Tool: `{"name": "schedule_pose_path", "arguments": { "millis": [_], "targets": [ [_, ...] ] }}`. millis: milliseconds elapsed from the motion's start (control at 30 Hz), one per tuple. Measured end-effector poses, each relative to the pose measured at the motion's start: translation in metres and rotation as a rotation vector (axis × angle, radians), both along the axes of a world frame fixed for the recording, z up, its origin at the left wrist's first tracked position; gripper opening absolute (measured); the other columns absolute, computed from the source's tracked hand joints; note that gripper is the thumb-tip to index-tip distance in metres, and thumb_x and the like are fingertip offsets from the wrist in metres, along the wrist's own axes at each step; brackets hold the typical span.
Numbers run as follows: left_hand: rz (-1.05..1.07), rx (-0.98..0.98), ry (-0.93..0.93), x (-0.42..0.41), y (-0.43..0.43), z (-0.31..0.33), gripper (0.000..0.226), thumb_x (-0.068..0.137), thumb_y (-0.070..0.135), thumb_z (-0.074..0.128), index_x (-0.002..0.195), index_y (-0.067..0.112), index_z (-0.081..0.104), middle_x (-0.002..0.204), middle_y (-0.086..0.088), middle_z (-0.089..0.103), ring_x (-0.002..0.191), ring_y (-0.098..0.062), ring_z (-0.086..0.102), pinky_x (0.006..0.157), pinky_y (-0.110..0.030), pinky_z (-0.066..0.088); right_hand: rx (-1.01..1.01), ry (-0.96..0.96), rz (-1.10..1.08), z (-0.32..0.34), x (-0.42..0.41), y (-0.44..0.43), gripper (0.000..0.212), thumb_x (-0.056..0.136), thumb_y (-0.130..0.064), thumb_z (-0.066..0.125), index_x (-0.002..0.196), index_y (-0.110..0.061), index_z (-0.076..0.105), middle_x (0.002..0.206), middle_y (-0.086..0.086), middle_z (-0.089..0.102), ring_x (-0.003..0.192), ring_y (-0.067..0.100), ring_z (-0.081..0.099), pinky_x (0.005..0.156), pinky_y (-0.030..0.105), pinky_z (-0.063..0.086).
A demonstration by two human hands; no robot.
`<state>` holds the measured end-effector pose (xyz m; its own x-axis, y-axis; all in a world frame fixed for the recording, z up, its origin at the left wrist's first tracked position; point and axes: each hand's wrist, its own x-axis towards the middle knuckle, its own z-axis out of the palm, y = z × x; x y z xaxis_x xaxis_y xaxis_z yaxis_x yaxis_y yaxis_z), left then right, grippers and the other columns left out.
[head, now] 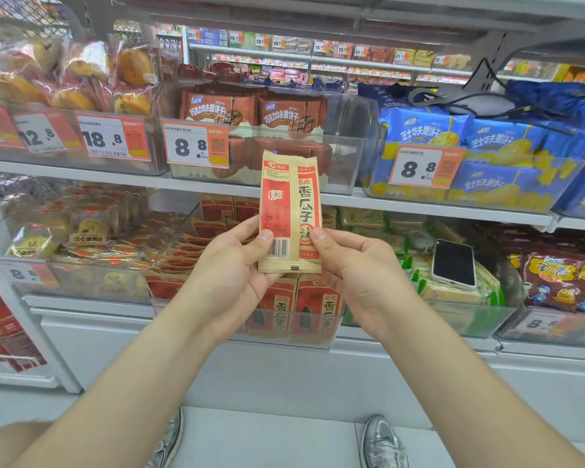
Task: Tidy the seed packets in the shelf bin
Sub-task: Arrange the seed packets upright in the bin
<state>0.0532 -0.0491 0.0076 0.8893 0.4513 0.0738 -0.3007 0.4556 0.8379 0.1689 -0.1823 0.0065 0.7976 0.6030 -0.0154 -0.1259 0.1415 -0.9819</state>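
**A:** Above the front edge of the clear bin [318, 341], one seed packet [289, 211] is up and upright, barcode side out!

**B:** Who's got it?

**A:** Both hands. The left hand [230, 275] pinches the lower left edge with its thumb by the barcode, and the right hand [362, 275] pinches the lower right edge.

**B:** More packets [277, 309] stand at the bin's front wall, with others jumbled behind. In the next bin to the right, a phone [453, 263] lies on green packs [453, 293].
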Motion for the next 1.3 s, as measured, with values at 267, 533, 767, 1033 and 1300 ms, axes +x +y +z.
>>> {"name": "schedule_pose_path", "arguments": {
  "millis": [267, 533, 767, 1033, 1300],
  "targets": [
    [-0.008, 0.03, 0.087, -0.004, 0.001, 0.006, 0.036, 0.112, 0.001, 0.04, 0.14, 0.001, 0.063, 0.13, -0.018, 0.075, 0.122, -0.033, 0.073, 0.104, -0.047, 0.057, -0.215, -0.151, 0.068, 0.0, 0.001, -0.002, 0.025, 0.106, -0.036, 0.065, 0.118, -0.02, 0.079, 0.101, -0.001, 0.084, 0.092, 0.016, 0.078, 0.075, 0.028, 0.056],
    [0.217, 0.356, 0.379, -0.008, -0.006, 0.008, 0.034, 0.115, 0.047, 0.042, 0.123, 0.028, 0.07, 0.104, 0.0, 0.084, 0.095, -0.021, 0.082, 0.092, -0.049, 0.062, -0.49, -0.396, 0.43, 0.007, 0.008, -0.018, 0.019, 0.106, -0.019, 0.066, 0.113, -0.003, 0.075, 0.097, 0.01, 0.083, 0.093, 0.038, 0.079, 0.087, 0.047, 0.065],
    [0.096, 0.41, 0.392, -0.008, -0.013, -0.001, 0.03, 0.116, 0.035, 0.045, 0.126, 0.029, 0.072, 0.11, 0.0, 0.083, 0.101, -0.023, 0.081, 0.098, -0.057, 0.061, -0.503, -0.373, 0.456, 0.009, 0.005, -0.023, 0.022, 0.106, -0.028, 0.066, 0.121, -0.016, 0.076, 0.102, 0.001, 0.084, 0.095, 0.018, 0.081, 0.081, 0.031, 0.066],
    [0.189, 0.497, 0.305, -0.005, -0.018, -0.003, 0.026, 0.114, 0.022, 0.053, 0.126, 0.029, 0.074, 0.11, 0.003, 0.083, 0.101, -0.017, 0.081, 0.091, -0.046, 0.064, -0.358, -0.325, 0.179, 0.009, 0.002, -0.015, 0.019, 0.106, -0.031, 0.066, 0.116, -0.018, 0.076, 0.098, 0.003, 0.083, 0.085, 0.019, 0.082, 0.072, 0.035, 0.068],
    [0.219, 0.491, 0.296, -0.003, -0.02, -0.005, 0.025, 0.116, 0.021, 0.048, 0.126, 0.026, 0.071, 0.106, 0.002, 0.083, 0.096, -0.018, 0.082, 0.085, -0.043, 0.065, -0.385, -0.403, 0.168, 0.009, 0.001, -0.016, 0.016, 0.104, -0.03, 0.07, 0.105, -0.017, 0.08, 0.094, 0.001, 0.083, 0.083, 0.018, 0.081, 0.072, 0.037, 0.068]
  ]
}}
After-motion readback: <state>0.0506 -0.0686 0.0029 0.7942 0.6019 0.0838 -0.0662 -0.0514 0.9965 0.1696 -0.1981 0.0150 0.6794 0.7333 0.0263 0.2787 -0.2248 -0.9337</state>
